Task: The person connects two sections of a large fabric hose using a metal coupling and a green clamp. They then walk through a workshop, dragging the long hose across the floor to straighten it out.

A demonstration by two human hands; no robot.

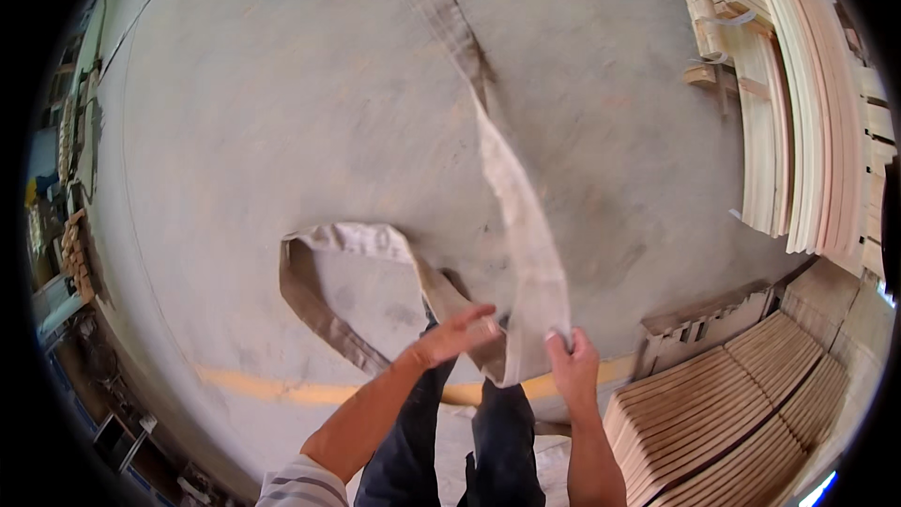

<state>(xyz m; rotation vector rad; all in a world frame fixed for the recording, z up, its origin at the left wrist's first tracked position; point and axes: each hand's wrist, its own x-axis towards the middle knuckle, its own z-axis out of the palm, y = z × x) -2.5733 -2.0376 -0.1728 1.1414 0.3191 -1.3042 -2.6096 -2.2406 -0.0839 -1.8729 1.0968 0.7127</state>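
Note:
A long, flat, beige canvas fire hose (533,249) runs from the far floor toward me, twisting once on the way. My right hand (574,357) pinches its right edge, with the thumb on the upper face. Between my hands the hose folds back on itself near my legs. My left hand (457,334) lies beside this fold with its fingers stretched out; it seems to touch the hose, though the contact is partly hidden. Left of my legs, another stretch of the hose makes a wide loop standing partly on edge.
Grey concrete floor (253,122) carries a yellow line (272,386) by my feet. Strapped stacks of wooden slats (741,404) stand close on my right. Long boards (798,103) are piled farther off at the right. Assorted wood and gear line the left edge.

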